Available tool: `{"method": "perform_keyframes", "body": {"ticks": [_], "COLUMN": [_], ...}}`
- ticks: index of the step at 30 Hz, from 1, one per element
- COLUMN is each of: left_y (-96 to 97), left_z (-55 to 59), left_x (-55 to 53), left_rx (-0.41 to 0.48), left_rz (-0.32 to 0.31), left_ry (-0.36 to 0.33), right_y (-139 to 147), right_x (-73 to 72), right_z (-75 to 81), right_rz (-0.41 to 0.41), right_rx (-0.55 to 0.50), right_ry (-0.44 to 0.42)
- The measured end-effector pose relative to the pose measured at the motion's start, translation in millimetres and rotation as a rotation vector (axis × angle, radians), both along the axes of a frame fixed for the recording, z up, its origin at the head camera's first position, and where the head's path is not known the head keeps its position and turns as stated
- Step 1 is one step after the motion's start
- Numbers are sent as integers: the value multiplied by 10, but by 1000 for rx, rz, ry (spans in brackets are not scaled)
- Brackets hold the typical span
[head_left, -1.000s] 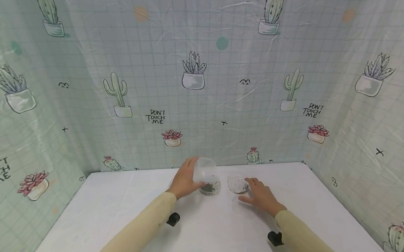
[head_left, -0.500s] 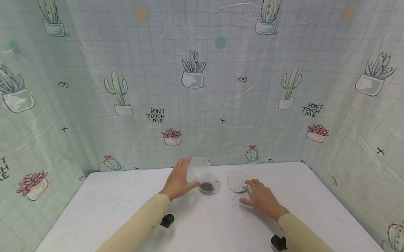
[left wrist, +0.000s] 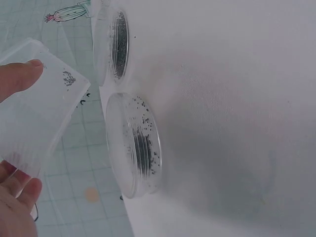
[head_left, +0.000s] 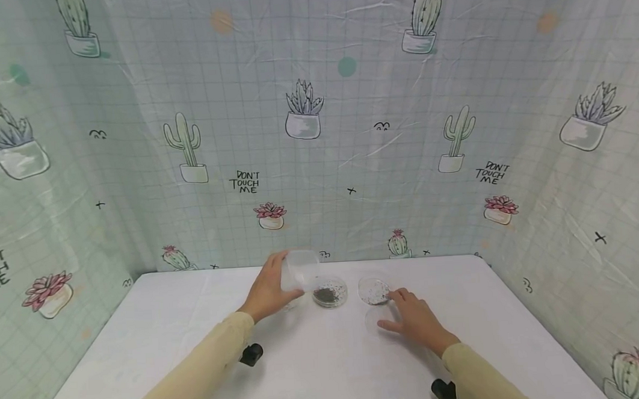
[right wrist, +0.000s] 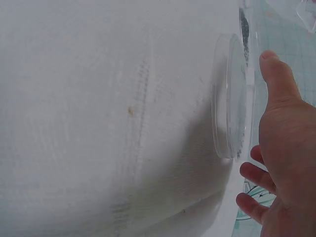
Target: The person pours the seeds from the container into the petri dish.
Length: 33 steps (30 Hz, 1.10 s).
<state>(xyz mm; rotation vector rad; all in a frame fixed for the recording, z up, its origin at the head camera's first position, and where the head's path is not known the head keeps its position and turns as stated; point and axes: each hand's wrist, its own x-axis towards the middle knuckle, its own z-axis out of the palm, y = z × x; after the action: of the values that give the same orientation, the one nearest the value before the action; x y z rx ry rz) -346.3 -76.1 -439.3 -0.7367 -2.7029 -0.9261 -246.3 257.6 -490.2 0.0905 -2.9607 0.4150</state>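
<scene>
My left hand [head_left: 270, 291] grips a translucent plastic container [head_left: 300, 271], held tilted above the table. A few dark grains cling inside one corner of this container in the left wrist view. Just right of it, a round clear dish [left wrist: 133, 145] holds a dark heap and scattered grains. Further right lies a second clear dish [head_left: 374, 291], also with dark grains. My right hand [head_left: 417, 321] is beside it, fingers loosely bent and holding nothing; whether a fingertip touches that dish I cannot tell. Below the thumb sits a clear dish [right wrist: 229, 98] with no visible heap.
All of this lies toward the back of a white table [head_left: 328, 368]. A patterned sheet [head_left: 318, 181] with cactus drawings hangs behind and along both sides. Small black devices [head_left: 444, 392] are strapped below each wrist.
My left hand has drawn leftward with the container, away from above the heaped dish, which now shows fully. The right hand has stayed nearly still.
</scene>
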Motion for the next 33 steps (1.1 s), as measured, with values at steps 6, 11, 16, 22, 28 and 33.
{"method": "perform_keyframes", "body": {"ticks": [6,11,16,22,28,33], "left_y": [-118,-215,-313,-408,-496,-556], "left_z": [30,25,-1,-9,-36,-50], "left_x": [-7,-47,-89,-82,-71,-75], "left_rx": [23,35,55,64,57,62], "left_rz": [21,42,57,68,85,94], "left_ry": [-43,-63,-70,-85,-80,-77], "right_y": [-14,-29,-60,-63,-55,-72], "right_x": [22,33,41,54,69,88], "right_z": [-10,-12,-1,-12,-40,-24], "right_rz": [6,-7,-13,-6,4,16], "right_rx": [17,51,70,89,103,114], "right_ry": [5,-32,-42,-30,-66,-85]}}
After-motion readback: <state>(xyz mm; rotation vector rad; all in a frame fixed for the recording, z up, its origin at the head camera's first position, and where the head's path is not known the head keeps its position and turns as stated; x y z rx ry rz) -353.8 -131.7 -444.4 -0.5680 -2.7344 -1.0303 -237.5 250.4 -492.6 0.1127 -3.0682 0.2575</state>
